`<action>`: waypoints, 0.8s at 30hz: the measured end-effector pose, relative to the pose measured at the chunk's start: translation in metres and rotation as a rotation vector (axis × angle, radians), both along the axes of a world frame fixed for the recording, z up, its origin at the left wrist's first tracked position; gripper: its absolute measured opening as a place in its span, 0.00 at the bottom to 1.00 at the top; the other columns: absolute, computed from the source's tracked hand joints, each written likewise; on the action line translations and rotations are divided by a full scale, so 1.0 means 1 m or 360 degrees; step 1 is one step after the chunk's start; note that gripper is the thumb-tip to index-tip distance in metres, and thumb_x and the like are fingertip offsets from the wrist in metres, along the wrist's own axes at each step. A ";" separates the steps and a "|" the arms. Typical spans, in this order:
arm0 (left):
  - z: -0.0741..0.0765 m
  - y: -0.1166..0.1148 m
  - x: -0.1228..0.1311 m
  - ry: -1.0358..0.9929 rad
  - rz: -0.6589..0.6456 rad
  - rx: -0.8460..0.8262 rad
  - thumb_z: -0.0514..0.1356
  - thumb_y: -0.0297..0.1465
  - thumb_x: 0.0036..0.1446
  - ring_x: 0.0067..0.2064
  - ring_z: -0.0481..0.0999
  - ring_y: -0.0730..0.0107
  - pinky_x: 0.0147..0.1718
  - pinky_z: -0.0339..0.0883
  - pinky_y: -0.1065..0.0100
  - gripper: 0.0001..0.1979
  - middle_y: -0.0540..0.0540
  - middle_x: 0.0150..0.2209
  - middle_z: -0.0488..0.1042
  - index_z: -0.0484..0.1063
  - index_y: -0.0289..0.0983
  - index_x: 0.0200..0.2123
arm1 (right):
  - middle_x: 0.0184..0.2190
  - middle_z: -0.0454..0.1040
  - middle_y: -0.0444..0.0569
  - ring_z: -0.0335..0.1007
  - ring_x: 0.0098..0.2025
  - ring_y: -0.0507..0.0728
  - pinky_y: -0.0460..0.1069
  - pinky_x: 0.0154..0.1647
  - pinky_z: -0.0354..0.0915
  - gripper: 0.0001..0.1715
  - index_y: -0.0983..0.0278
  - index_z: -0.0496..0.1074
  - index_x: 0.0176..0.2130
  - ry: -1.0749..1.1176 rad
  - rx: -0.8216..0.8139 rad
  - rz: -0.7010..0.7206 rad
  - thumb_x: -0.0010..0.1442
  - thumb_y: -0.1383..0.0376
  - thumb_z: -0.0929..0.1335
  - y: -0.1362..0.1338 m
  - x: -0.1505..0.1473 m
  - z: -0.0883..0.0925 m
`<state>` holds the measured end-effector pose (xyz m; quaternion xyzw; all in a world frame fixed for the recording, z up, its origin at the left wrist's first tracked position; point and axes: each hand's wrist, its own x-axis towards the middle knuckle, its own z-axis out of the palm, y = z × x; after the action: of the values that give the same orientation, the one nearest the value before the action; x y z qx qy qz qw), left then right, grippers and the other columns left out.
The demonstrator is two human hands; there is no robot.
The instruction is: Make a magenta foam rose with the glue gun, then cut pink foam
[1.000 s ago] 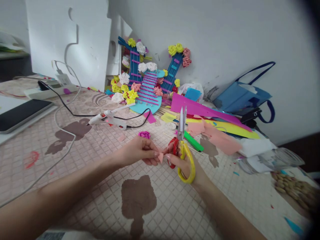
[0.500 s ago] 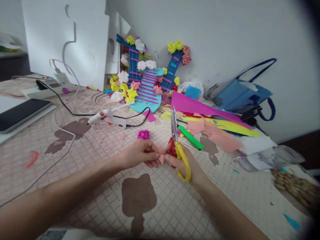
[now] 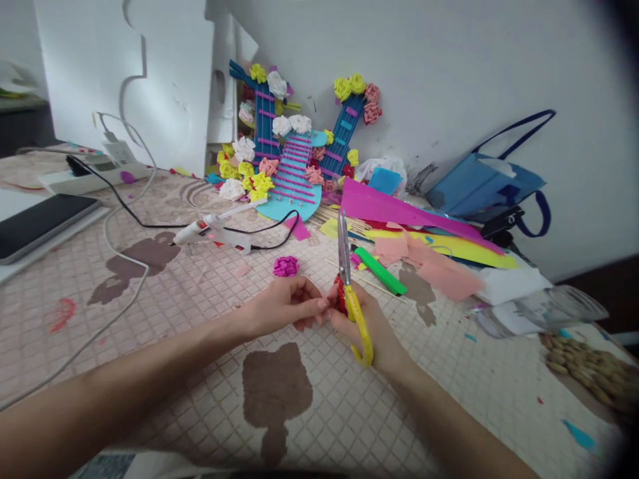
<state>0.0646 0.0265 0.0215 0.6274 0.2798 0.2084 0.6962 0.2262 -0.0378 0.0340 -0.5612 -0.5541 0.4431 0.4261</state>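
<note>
My left hand (image 3: 294, 306) is closed in a pinch, its fingertips meeting those of my right hand. The small salmon-pink piece of paper between them is almost wholly covered by fingers now. My right hand (image 3: 367, 322) is closed round a pair of scissors (image 3: 344, 256) with one yellow and one red handle loop. The blades point up and away from me, nearly together. Just beyond my left hand lies a magenta paper flower (image 3: 286, 266). A green cutter-like stick (image 3: 379, 271) rests past my right hand.
A hot glue gun (image 3: 214, 234) lies at left with its cable. Behind it stands a craft piece (image 3: 294, 176) with paper flowers. Coloured paper sheets (image 3: 449, 273) spread at right, near a blue bag (image 3: 482, 183). A phone (image 3: 47, 223) sits far left.
The pink paper, visible between my fingertips before, is now mostly hidden. My fingertips have come closer together, and the scissors have shifted slightly left with my right hand.
</note>
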 end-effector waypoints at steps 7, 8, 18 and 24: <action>-0.002 0.002 -0.002 -0.0062 0.0044 -0.0148 0.65 0.26 0.46 0.31 0.74 0.74 0.30 0.68 0.72 0.13 0.49 0.30 0.74 0.66 0.33 0.36 | 0.25 0.66 0.42 0.61 0.25 0.51 0.46 0.24 0.59 0.09 0.62 0.64 0.31 -0.0107 0.0068 -0.0154 0.48 0.64 0.68 -0.001 0.005 -0.003; -0.002 0.003 -0.002 -0.0089 0.0061 -0.0164 0.65 0.26 0.46 0.31 0.74 0.74 0.30 0.68 0.71 0.14 0.49 0.29 0.73 0.65 0.33 0.36 | 0.26 0.66 0.42 0.60 0.25 0.50 0.46 0.23 0.58 0.09 0.62 0.64 0.32 -0.0082 0.0067 -0.0175 0.48 0.64 0.68 -0.001 0.007 -0.006; 0.006 0.005 -0.004 -0.0098 0.0037 0.0285 0.59 0.26 0.52 0.33 0.75 0.71 0.34 0.68 0.68 0.02 0.46 0.29 0.74 0.69 0.32 0.29 | 0.20 0.62 0.37 0.56 0.18 0.47 0.44 0.17 0.54 0.08 0.61 0.63 0.32 0.0391 -0.0085 -0.0228 0.49 0.65 0.68 0.004 0.010 -0.021; 0.006 0.002 -0.006 -0.0006 -0.0011 0.0518 0.56 0.19 0.46 0.37 0.75 0.69 0.37 0.68 0.68 0.13 0.47 0.34 0.75 0.70 0.35 0.37 | 0.18 0.62 0.37 0.56 0.17 0.47 0.44 0.17 0.54 0.08 0.62 0.64 0.31 0.0407 -0.0101 -0.0182 0.50 0.65 0.68 0.003 0.008 -0.021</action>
<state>0.0583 0.0289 0.0273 0.7325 0.2389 0.2499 0.5864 0.2346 -0.0347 0.0131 -0.5440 -0.4482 0.5033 0.4999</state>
